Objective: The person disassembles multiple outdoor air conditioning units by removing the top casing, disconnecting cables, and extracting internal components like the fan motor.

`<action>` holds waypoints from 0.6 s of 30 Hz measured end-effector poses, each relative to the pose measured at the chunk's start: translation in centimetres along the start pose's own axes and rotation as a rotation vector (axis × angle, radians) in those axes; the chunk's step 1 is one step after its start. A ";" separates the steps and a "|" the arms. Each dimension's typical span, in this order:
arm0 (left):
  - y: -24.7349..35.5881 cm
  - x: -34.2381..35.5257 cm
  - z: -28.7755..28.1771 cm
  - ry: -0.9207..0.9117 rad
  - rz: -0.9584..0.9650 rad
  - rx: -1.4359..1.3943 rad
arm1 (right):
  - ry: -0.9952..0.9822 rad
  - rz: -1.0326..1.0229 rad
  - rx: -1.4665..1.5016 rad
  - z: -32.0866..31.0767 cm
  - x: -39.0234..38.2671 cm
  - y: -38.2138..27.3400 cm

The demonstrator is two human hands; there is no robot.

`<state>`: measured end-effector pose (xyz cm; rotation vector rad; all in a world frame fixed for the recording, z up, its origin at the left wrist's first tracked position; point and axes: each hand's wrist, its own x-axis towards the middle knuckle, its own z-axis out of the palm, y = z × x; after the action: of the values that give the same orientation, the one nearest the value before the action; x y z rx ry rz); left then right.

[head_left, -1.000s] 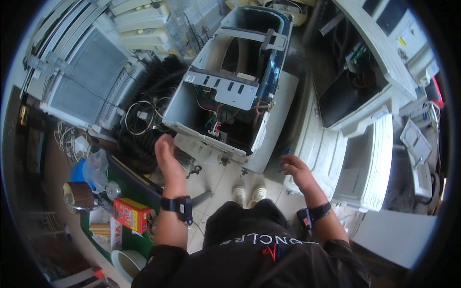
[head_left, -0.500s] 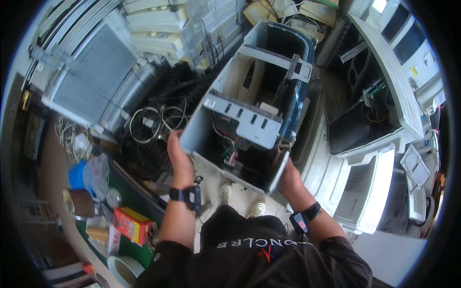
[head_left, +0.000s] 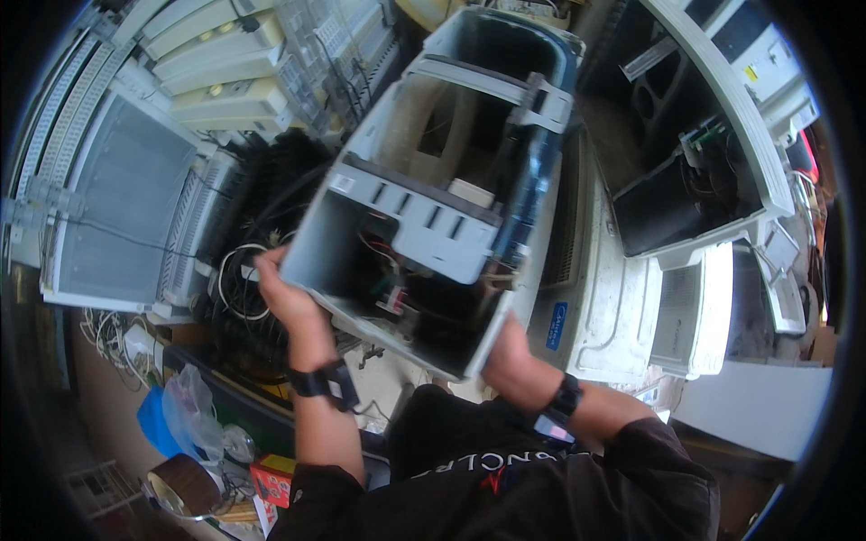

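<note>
A long grey appliance housing (head_left: 317,257), open on top with a dark blue glossy side (head_left: 538,171), slants away in front of me, held between both my hands. My left hand (head_left: 290,296) grips its near left corner, thumb outside the wall. My right hand (head_left: 512,361) is closed on the near right corner, with its fingers partly hidden behind the edge. Across the housing runs a slotted metal bracket (head_left: 442,242). Below the bracket, loose wires and a small connector (head_left: 393,299) sit in the dark near compartment.
Stacked pale units (head_left: 230,104) and a grey panel (head_left: 122,194) stand at the left, beside coiled cables (head_left: 236,284). Close on the right are a white outdoor unit (head_left: 595,316) and an opened white casing (head_left: 758,162). A plastic bag (head_left: 192,410) and a red box (head_left: 272,478) lie lower left.
Both hands and the housing have shifted left in the picture, and the housing looks slightly larger. The surroundings have shifted too as my view turned. Both hands keep their grip.
</note>
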<state>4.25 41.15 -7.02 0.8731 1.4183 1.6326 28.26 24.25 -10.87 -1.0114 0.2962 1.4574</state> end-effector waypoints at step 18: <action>5.7 2.4 -1.2 -0.181 0.380 0.429 | -0.241 -0.128 -0.853 -2.2 7.9 -16.9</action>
<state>1.39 42.42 -1.58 1.5770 1.5674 1.4821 45.68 31.31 -11.36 -1.4638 -0.6113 1.5882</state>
